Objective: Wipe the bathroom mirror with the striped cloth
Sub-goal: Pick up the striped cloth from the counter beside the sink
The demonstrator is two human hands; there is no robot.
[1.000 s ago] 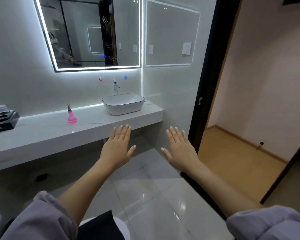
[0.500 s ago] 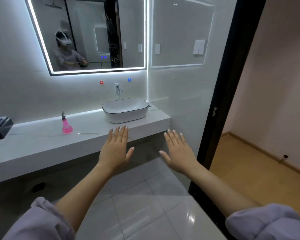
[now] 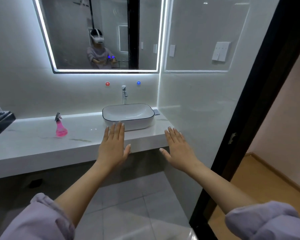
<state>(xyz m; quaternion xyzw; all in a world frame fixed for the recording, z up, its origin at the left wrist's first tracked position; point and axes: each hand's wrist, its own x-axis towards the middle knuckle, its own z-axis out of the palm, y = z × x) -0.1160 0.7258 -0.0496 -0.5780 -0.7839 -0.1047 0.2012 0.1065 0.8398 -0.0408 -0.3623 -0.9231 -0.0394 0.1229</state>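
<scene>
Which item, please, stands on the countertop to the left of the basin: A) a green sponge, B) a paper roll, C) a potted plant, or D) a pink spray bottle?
D: a pink spray bottle stands upright on the countertop, left of the basin.

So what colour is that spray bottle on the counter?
The bottle is pink, clearest in the head view.

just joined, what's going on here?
A person faces the counter, left hand and right hand held out flat, holding nothing. The mirror is not yet touched. A small striped thing just right of the sink may be the cloth. A pink spray bottle stands on the counter to its left.
</scene>
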